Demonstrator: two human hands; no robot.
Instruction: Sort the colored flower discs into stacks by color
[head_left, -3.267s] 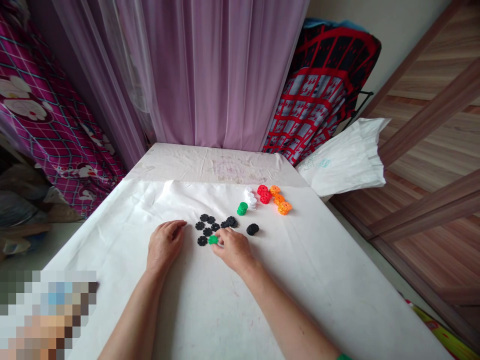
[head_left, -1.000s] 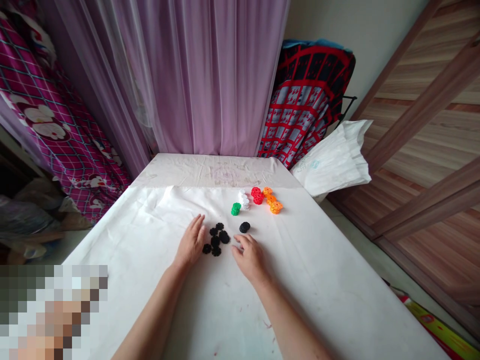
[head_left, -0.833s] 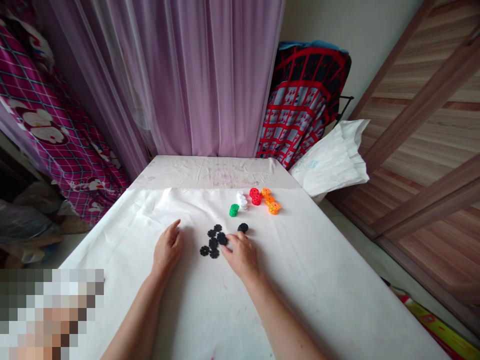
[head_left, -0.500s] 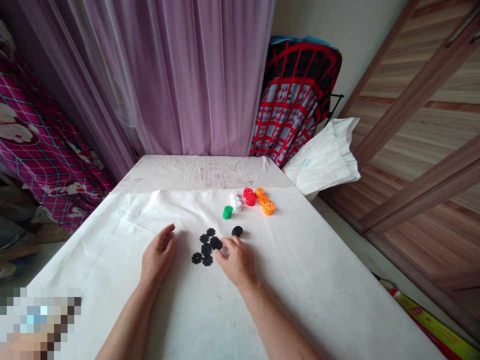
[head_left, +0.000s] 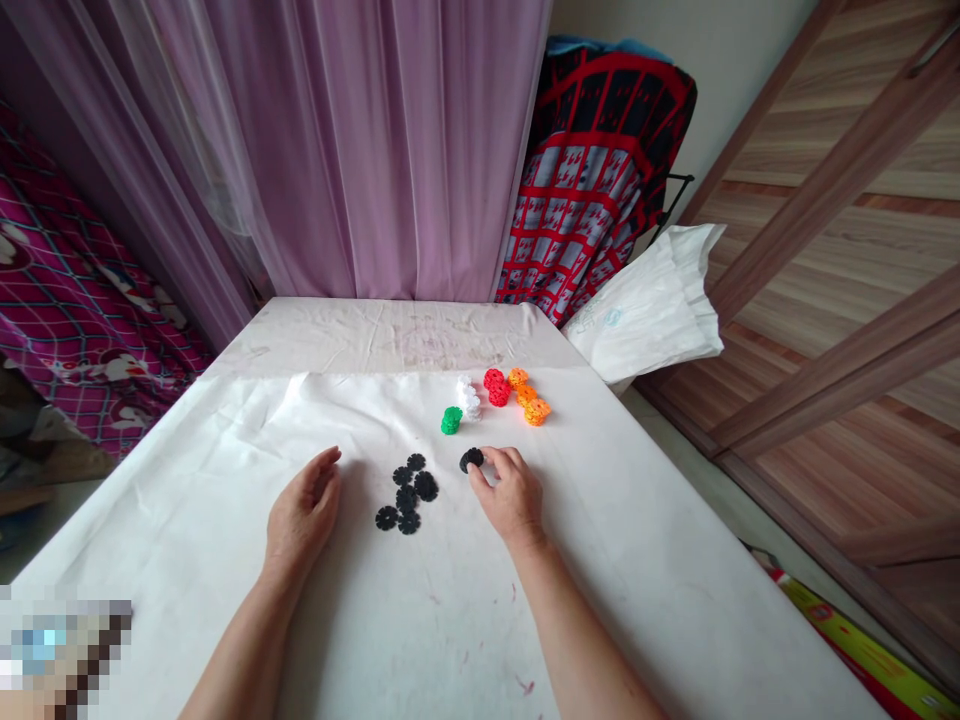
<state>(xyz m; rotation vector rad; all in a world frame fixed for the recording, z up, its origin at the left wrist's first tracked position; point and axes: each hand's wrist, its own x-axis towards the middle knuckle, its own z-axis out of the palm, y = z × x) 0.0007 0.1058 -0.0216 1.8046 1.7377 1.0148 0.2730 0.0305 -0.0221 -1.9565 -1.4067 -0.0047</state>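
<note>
Several black notched discs [head_left: 406,498] lie in a loose group near the middle of the white-covered table. To their right is a small black stack [head_left: 470,460], with the thumb and fingers of my right hand [head_left: 511,490] closed at its right edge. My left hand [head_left: 304,505] rests on its side left of the loose discs, holding nothing, thumb apart from the fingers. Beyond the discs stand small piles: green [head_left: 451,420], white [head_left: 468,398], red [head_left: 496,387] and orange [head_left: 527,396].
The table [head_left: 450,620] has a wrinkled white cloth. A white paper bag [head_left: 649,305] leans at its far right corner. Purple curtains [head_left: 390,150] hang behind, and a wooden wardrobe [head_left: 840,250] stands at the right. A blurred object is at the lower left.
My right hand has moved right, from the loose black discs to the black stack. My left hand keeps its pose beside the discs. The camera view has shifted slightly.
</note>
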